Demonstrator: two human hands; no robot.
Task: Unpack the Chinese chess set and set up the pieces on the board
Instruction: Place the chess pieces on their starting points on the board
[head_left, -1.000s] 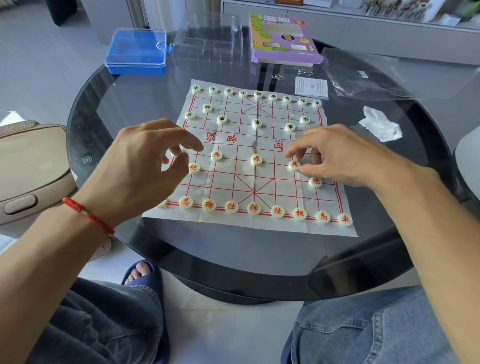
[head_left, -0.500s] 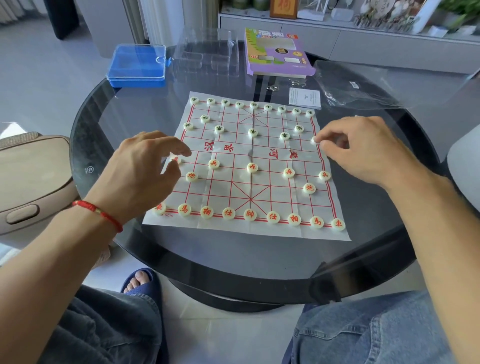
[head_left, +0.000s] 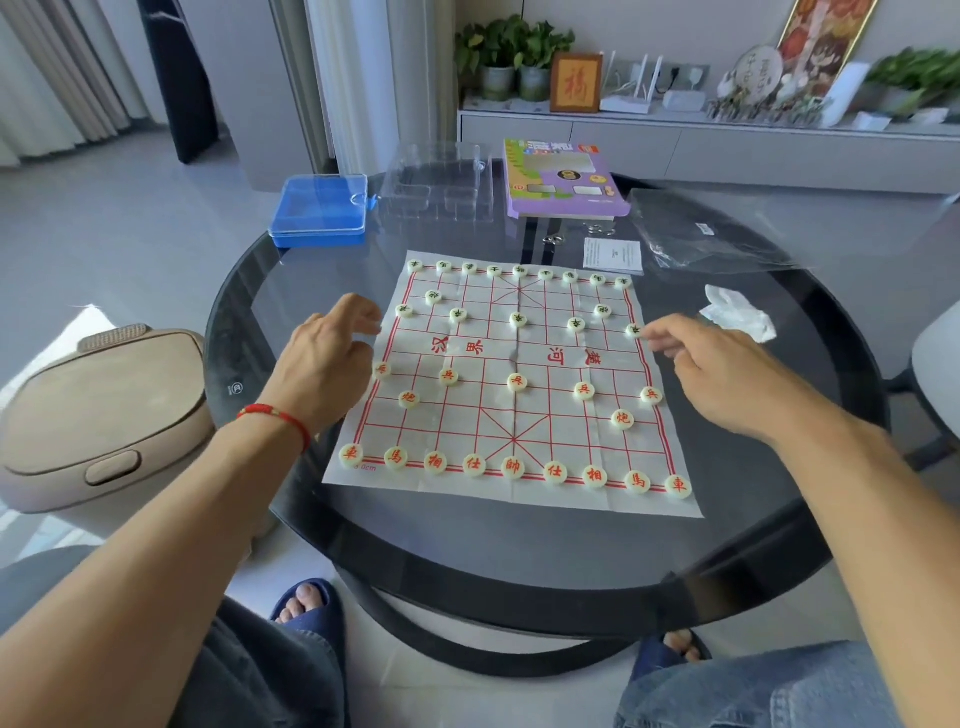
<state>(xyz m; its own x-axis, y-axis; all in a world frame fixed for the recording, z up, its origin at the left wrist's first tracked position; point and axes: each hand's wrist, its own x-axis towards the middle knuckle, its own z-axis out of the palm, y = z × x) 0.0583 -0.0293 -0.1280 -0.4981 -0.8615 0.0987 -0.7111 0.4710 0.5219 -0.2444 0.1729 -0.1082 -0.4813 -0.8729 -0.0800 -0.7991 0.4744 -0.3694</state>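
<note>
My left hand (head_left: 324, 364) hangs loosely curled, holding nothing; my right hand's fingertips (head_left: 655, 335) touch a cream green-marked disc (head_left: 634, 330). A nudge could slide the creased paper board (head_left: 514, 343), scattering pieces.

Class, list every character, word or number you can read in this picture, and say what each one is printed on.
"車 馬 相 仕 帥 仕 相 馬 車": near row of red pieces.
"兵": five red pieces, e.g..
"炮": two red pieces, e.g..
"汉界": paper board, upside down from here.
"福": framed picture on the shelf.
Dark far pieces, white slip, purple box: too small or blurred.
</note>
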